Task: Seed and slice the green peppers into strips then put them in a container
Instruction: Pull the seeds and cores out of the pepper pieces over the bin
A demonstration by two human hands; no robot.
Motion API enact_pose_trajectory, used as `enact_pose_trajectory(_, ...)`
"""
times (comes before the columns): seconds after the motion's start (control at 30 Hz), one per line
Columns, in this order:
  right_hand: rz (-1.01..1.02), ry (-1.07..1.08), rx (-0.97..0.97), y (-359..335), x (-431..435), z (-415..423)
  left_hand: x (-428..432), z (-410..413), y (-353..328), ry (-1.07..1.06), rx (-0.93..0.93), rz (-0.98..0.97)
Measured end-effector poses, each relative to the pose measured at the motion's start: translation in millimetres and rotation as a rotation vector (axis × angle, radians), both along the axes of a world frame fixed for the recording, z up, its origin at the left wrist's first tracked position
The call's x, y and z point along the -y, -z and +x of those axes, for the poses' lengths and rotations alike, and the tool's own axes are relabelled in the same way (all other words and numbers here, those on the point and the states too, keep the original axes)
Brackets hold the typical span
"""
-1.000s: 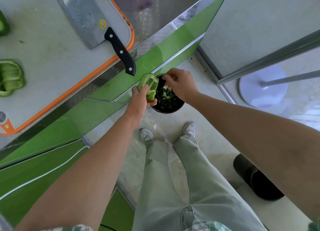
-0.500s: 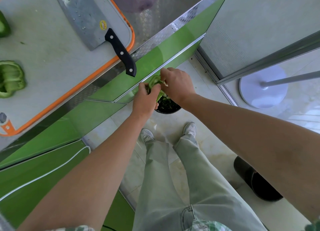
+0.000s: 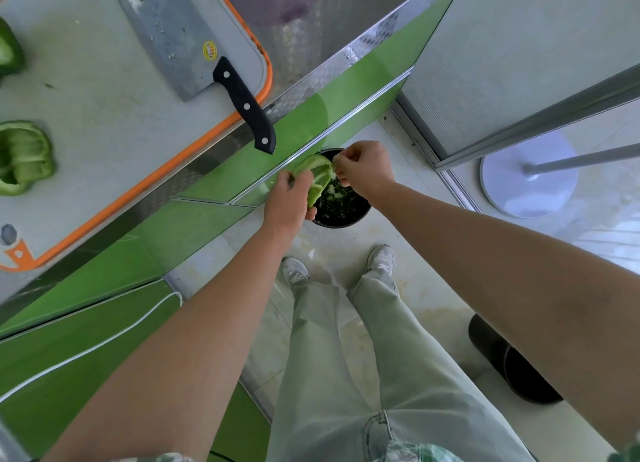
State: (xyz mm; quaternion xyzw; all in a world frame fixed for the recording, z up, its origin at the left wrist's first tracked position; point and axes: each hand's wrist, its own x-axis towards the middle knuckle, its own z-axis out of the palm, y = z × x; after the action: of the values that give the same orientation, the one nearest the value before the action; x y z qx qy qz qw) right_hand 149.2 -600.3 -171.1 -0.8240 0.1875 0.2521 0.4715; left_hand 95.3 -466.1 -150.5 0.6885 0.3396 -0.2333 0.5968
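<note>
**Seeding a pepper half over the scrap bucket**

We start with the steel worktop point(image 3: 311, 45), which fills the far left. On it lies the white, orange-rimmed cutting board point(image 3: 104, 97). On the floor just beside the worktop's green front stands a black scrap bucket point(image 3: 341, 219), already holding green trimmings and pale bits. A second black bucket point(image 3: 512, 364) lies near right, well apart from the work, and a round white stand base point(image 3: 530, 174) sits far right.

The cleaver point(image 3: 180, 35) rests flat on the board, its black handle poking over the near edge. We judge that handle the one real hazard, since an arm lifting back to the board could knock it. Two cut pepper pieces point(image 3: 24, 156) wait at the board's left side.

The held pepper half point(image 3: 317, 177) hangs directly above the bucket. Our left hand point(image 3: 287, 201) grips it by the outer wall, fingers curled round its near edge. Our right hand point(image 3: 367, 170) pinches the pale pith point(image 3: 333, 175) at its inner rim.

We expect the pepper to be light, crisp and hollow, with waxy skin that slips when wet. It is better held across the curved wall than by a thin edge, which could snap. The seeds are loose and scatter easily, so we keep it low over the bucket.
</note>
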Motion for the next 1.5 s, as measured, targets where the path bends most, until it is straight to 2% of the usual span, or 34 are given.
enact_pose_trajectory(0.17, 0.342, 0.308, -0.232, -6.4, -0.8, 3.8, -2.9, 2.0, 1.0, -0.004, -0.002, 0.039)
enact_pose_trajectory(0.23, 0.392, 0.315, -0.262, -5.0, 3.7, 4.5, -5.9, 2.9, 1.8, -0.017, -0.011, 0.055)
enact_pose_trajectory(0.37, 0.045, 0.001, -0.1, 2.5, 14.6, 2.1, -10.2, 2.9, 4.2, -0.067, -0.047, 0.01)
enact_pose_trajectory(0.5, -0.192, -0.236, -0.018, 3.9, 10.4, 2.0, -9.9, 3.7, 6.5, -0.118, -0.09, -0.002)
enact_pose_trajectory(0.63, -0.238, -0.382, 0.159, -3.0, 3.1, -1.6, -8.6, 4.8, 8.7, -0.121, -0.11, 0.01)
enact_pose_trajectory(0.8, -0.271, -0.526, 0.281, -3.1, -7.9, -2.3, -2.3, 4.8, 6.5, -0.053, -0.087, 0.011)
enact_pose_trajectory(1.0, -0.37, -0.485, 0.295, 1.1, -11.8, 1.9, 6.4, 7.3, 0.2, -0.057, -0.045, 0.049)
enact_pose_trajectory(1.23, -0.364, -0.514, 0.253, -2.9, -10.7, -1.7, 10.1, 6.9, -4.1, -0.073, -0.032, 0.053)
enact_pose_trajectory(1.5, -0.368, -0.438, 0.228, -6.7, -9.2, -1.3, 12.2, 6.3, -11.6, -0.03, 0.013, 0.001)
